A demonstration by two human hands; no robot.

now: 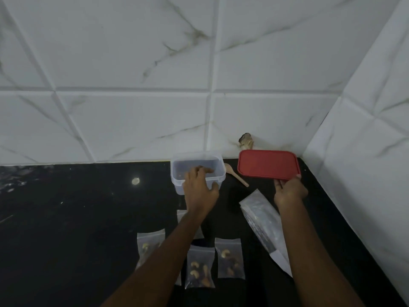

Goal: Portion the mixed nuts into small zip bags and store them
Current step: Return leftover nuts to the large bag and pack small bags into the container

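Gripping the near wall of the clear container (177, 187), left hand (200, 187) curls its fingers over the rim, thumb outside. Right hand (290, 189) pinches the red lid (267, 165) by its near edge, right of the container. Wooden spoon (236, 177) lies between container and lid. Filled zip bags (200, 265) lie flat on the person's side of the container.

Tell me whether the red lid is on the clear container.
No, the right hand holds the red lid beside the clear container, whose top stands open.

Left hand (200, 187), right hand (290, 190) — forearms (168, 247) bare
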